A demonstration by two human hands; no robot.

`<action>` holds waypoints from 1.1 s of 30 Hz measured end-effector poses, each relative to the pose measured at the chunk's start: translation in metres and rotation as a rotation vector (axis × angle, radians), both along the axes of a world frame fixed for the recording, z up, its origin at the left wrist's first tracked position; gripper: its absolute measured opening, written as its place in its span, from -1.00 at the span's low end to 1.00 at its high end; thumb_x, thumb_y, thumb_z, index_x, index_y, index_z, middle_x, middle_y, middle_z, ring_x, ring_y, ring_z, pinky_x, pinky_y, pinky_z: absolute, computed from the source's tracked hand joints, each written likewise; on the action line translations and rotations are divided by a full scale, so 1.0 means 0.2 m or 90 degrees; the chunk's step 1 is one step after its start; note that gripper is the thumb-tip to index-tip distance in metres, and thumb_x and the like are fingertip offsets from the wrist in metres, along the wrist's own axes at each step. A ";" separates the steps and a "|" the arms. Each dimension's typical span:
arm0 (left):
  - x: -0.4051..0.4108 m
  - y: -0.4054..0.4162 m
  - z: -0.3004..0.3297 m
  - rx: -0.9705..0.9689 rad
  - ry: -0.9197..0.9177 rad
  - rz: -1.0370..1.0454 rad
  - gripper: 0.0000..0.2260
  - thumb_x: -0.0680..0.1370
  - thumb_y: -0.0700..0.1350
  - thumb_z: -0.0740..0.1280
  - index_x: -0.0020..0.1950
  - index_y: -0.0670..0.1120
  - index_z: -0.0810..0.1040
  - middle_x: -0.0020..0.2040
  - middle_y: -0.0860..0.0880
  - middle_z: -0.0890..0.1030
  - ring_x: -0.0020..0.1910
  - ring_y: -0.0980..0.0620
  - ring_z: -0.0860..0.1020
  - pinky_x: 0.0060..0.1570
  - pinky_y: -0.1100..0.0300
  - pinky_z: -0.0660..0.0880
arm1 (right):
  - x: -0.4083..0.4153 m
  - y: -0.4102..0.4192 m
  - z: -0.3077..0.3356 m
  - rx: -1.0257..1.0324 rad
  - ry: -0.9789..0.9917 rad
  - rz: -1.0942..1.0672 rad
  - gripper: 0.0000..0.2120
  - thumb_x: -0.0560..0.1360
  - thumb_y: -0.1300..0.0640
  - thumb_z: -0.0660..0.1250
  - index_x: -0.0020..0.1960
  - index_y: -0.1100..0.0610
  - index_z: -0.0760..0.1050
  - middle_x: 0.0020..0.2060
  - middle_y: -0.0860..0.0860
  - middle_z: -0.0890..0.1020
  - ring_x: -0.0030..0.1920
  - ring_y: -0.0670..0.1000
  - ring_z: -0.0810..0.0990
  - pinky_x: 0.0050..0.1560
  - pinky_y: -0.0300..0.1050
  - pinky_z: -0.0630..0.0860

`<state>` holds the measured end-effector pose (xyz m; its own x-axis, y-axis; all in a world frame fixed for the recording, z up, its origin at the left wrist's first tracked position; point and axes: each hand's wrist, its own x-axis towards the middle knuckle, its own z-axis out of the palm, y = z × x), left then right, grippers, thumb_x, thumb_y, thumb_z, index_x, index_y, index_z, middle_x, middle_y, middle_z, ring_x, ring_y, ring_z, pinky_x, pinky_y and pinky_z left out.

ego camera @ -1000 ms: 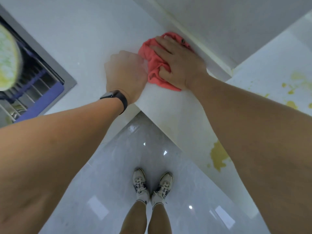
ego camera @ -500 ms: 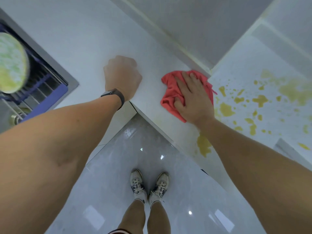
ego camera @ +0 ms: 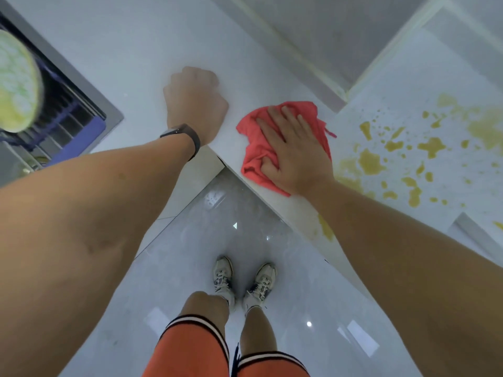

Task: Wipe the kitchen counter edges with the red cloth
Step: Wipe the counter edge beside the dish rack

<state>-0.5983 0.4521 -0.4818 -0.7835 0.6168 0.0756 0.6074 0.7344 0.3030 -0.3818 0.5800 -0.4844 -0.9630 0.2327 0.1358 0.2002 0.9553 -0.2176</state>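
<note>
A: Entry, left side first. What is recorded there?

B: A sink (ego camera: 68, 110) with a dark rack is set into the bench (ego camera: 130, 50) at the far left, and a blurred green-yellow round object (ego camera: 16, 83) is seen over it. No stains are noted on the bench surface between the sink and the inner corner.

A: Left hand?

B: The left hand (ego camera: 194, 102) is rested on the bench near the corner edge, fingers curled under into a fist; nothing is held in it. A dark wristband (ego camera: 187, 138) is worn on that wrist.

A: And the cloth?

B: The red cloth (ego camera: 261, 148) is found bunched on the bench just right of the inner corner, close to the front edge. It is pressed down by the right hand (ego camera: 295, 156), fingers spread flat across it, with a fold caught under the thumb.

A: Progress, as judged?

B: The stretch under and left of the cloth is seen clean, so that part of the edge is judged done. Just to the right, yellow spills (ego camera: 370, 161) are spread over the bench, and one patch (ego camera: 326, 229) is seen at the front edge below the right forearm. These are untouched.

A: Remaining?

B: The stained right-hand run of the edge is judged outstanding; the task is taken as well short of complete. Whether the far edges were wiped cannot be told.
</note>
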 end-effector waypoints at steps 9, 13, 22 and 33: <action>-0.02 0.00 -0.02 0.017 0.011 -0.007 -0.73 0.53 0.07 0.20 0.19 0.06 0.52 0.20 0.02 0.49 0.22 -0.08 0.41 0.20 0.02 0.33 | -0.44 0.18 0.01 0.057 -0.038 0.015 -0.32 0.54 -0.17 0.16 0.60 0.06 0.30 0.59 0.09 0.32 0.59 0.18 0.27 0.57 0.15 0.19; -0.03 0.00 -0.04 0.032 0.020 -0.012 -0.75 0.54 0.04 0.19 0.17 0.06 0.53 0.19 0.04 0.49 0.22 -0.06 0.41 0.19 0.04 0.33 | -0.59 0.20 0.04 0.016 -0.069 -0.002 -0.30 0.56 -0.21 0.06 0.65 0.03 0.19 0.64 0.06 0.22 0.63 0.14 0.16 0.60 0.12 0.15; -0.04 -0.01 -0.05 0.059 0.020 -0.015 -0.74 0.53 -0.02 0.16 0.16 0.09 0.53 0.18 0.05 0.49 0.21 -0.05 0.42 0.16 0.08 0.31 | -0.59 0.09 0.06 0.026 -0.116 -0.106 -0.32 0.62 -0.18 -0.05 0.67 0.06 0.10 0.65 0.06 0.18 0.64 0.15 0.13 0.61 0.15 0.12; 0.00 -0.01 0.03 -0.063 0.084 -0.090 -0.70 0.53 -0.07 0.17 0.21 -0.12 0.49 0.24 -0.17 0.47 0.19 -0.24 0.43 0.15 -0.07 0.32 | -0.10 -0.40 0.06 -0.053 -0.066 -0.221 -0.36 0.61 -0.14 0.07 0.62 0.10 0.28 0.60 0.14 0.30 0.61 0.21 0.20 0.64 0.13 0.03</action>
<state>-0.5989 0.4493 -0.4764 -0.6757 0.7294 0.1063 0.7363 0.6610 0.1448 -0.4028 0.5009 -0.4717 -0.8321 0.5546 0.0090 0.5346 0.8062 -0.2532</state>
